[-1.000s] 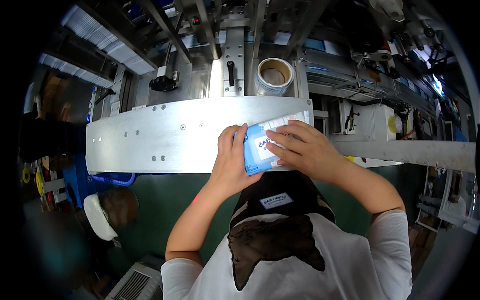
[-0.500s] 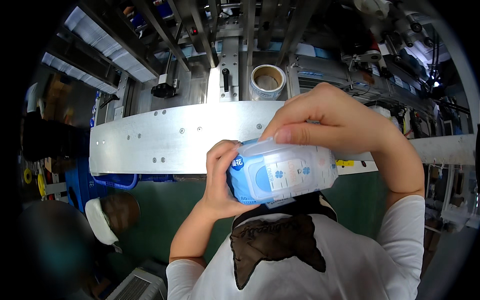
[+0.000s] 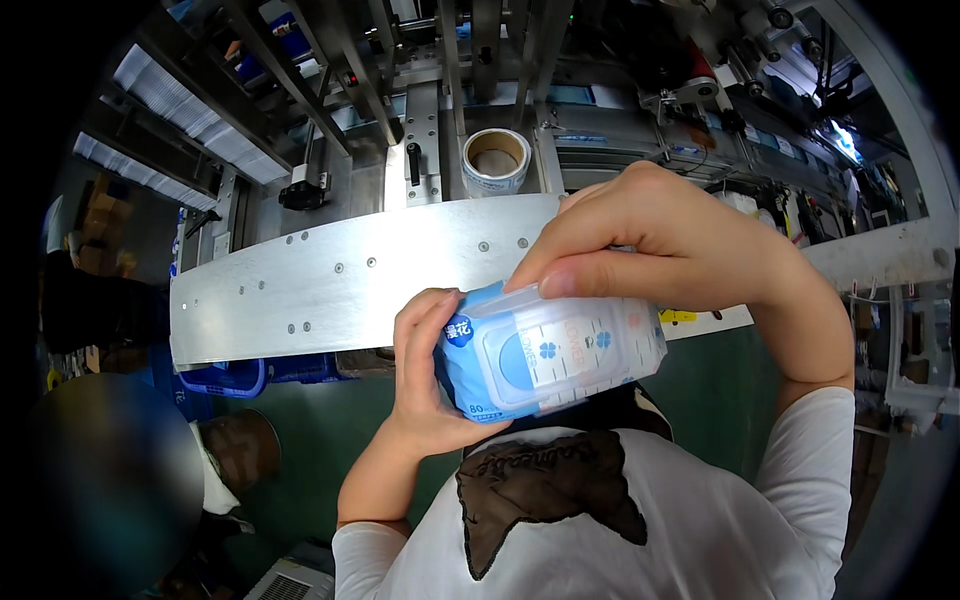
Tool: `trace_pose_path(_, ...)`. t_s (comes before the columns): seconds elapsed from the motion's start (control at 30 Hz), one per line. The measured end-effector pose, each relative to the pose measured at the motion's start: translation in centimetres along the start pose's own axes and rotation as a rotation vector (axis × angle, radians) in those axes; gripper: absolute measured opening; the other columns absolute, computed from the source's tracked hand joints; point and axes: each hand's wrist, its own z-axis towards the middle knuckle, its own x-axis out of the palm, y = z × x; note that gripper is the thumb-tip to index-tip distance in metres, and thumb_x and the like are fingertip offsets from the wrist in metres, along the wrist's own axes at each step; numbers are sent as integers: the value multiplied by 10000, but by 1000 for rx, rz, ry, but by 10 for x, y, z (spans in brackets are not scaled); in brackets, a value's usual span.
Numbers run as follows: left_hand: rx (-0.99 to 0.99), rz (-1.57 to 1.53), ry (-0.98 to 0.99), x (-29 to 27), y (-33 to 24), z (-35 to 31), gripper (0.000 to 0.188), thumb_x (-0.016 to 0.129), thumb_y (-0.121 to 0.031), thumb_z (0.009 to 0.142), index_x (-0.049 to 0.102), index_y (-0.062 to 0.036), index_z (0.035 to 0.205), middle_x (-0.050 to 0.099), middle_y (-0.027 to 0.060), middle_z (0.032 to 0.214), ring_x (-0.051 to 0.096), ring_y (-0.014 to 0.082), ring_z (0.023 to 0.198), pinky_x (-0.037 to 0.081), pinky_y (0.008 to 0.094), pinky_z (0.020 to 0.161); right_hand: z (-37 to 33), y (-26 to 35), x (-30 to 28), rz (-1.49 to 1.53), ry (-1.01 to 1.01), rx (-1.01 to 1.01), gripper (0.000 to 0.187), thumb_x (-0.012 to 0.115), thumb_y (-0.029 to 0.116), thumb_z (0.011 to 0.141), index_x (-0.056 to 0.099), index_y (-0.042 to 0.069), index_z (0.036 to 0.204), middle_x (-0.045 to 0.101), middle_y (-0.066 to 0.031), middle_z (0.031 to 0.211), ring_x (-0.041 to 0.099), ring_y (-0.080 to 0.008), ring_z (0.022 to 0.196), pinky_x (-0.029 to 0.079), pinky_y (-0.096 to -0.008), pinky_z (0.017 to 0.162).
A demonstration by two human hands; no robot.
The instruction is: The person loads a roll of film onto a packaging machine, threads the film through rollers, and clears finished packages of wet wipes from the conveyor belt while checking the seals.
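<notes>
You are working at a tall, dark-grey, metal-framed machine (image 3: 357,70) that is rising beyond the long, silvery, screw-studded metal panel (image 3: 280,275). Stacks of thin white sheets (image 3: 200,110) are leaning in the frame beyond the panel's left part, and a blue plastic basket (image 3: 263,380) is sitting below its near left edge. You are holding the soft, pale-blue and white, plastic-wrapped pack (image 3: 550,362) at the panel's near edge, toward its right end, printed face up. Your bare right hand (image 3: 660,240) is arching over the pack, its thumb and forefinger narrowing to a pinch on the pack's far edge; its other fingers are mostly hiding from view. Your bare left hand (image 3: 418,375) is gripping the pack's left end, fingers curling around it and thumb reaching along the near side. The clear, rounded plastic lid (image 3: 575,355) is covering much of the pack's face, so wrapping and lid fitting are looking done; only the pinched edge is seeming unsettled, and whether the lid is lying flush or lifting there, you cannot tell. A squat white roll with a brown cardboard core (image 3: 492,183) and a small black lever handle (image 3: 414,160) are standing just beyond the panel's middle.
</notes>
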Motion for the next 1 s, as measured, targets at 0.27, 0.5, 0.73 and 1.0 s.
trace_pose_path(0.27, 36, 84, 5, 6, -3, 7, 1000, 862, -193, 480, 361, 6, 1322, 384, 200, 1248, 445, 343, 1124, 397, 401, 928, -18, -8, 4, -52, -90, -93, 237, 580, 243, 883, 686, 34, 920, 646, -97, 760, 596, -215, 666, 457, -296, 622)
trace_pose_path(0.5, -113, 125, -24, 28, 9, 22, 972, 815, -182, 487, 352, -13, 1324, 380, 185, 1239, 426, 339, 1135, 359, 410, 957, -86, -24, 60, -732, -372, -251, 295, 662, 187, 815, 619, 71, 1083, 625, -54, 1078, 596, -196, 989, 471, -320, 808)
trace_pose_path(0.73, 105, 213, 93, 95, 17, 83, 963, 814, -162, 481, 343, -56, 1315, 359, 175, 1236, 400, 346, 1147, 334, 423, 972, -130, -113, 110, 1663, -699, 209, 475, 639, 326, 873, 481, 125, 1274, 559, -17, 1206, 526, -180, 1131, 384, -372, 998)
trace_pose_path(1.0, 437, 347, 404, 223, 9, 190, 1005, 854, -428, 559, 335, -181, 1384, 184, 242, 1434, 161, 533, 1308, 231, 627, 1018, -201, -209, -50, 1770, -1377, -149, 488, 693, 217, 819, 469, 106, 1238, 562, -59, 1203, 532, -219, 1126, 410, -409, 1000)
